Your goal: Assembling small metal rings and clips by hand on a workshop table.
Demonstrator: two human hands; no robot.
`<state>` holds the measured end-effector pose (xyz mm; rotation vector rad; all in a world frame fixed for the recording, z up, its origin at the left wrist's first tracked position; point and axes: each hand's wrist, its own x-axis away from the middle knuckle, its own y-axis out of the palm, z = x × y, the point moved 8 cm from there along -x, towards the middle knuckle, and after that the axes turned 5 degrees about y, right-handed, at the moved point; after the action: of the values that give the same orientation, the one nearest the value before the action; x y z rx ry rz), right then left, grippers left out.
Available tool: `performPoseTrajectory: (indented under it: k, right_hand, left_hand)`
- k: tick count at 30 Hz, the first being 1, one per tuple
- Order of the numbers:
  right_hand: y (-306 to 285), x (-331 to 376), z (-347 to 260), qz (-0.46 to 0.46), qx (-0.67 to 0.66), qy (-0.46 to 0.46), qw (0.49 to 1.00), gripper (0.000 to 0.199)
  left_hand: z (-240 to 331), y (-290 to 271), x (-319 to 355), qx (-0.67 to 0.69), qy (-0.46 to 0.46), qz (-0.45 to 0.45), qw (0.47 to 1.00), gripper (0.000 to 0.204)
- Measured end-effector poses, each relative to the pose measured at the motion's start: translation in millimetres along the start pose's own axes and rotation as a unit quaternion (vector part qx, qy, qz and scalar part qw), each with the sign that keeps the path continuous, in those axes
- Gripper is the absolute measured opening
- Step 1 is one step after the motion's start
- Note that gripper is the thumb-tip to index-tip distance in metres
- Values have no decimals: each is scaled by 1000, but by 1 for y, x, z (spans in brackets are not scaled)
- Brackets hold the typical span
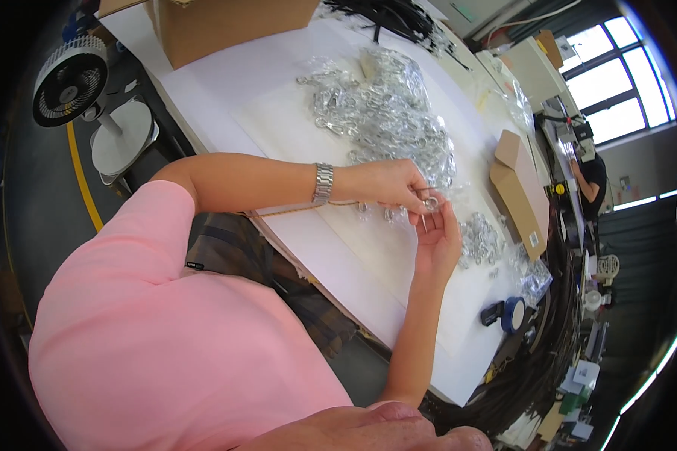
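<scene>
My left hand [390,183], with a metal watch [323,183] at its wrist, pinches a small shiny metal ring [430,203] over the white table [368,282]. My right hand [438,239] meets it from the right, fingertips closed against the same ring. A thin strip shows between the hands; its kind is too small to tell. Below my left wrist runs a thin brown cord [301,210], its far end hidden by the hand. Just beyond my hands lies a big heap of shiny metal pieces [391,113], many in clear plastic. A smaller pile [480,240] sits to the right.
A cardboard box [233,34] stands at the far left of the table. On the right are a folded cardboard piece [519,195], a blue tape roll [513,316] and long black strands [530,372]. A fan [71,83] stands left; another person [590,180] works far right.
</scene>
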<state>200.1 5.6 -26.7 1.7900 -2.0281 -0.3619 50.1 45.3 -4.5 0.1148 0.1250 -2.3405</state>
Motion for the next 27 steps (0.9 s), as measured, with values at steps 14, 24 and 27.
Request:
performPoseTrajectory:
  k: [14,24,27]
  right_hand:
    - [-12,8,-3,91,-72,2,993,35]
    - [-3,10,-4,77,-33,-22,996,34]
    - [3,12,-3,63,-49,-22,997,34]
  left_hand:
    - [16,-17,0,24,45,131,990,19]
    - [11,-14,-2,13,81,132,988,21]
    - [8,-9,-3,-53,69,125,988,28]
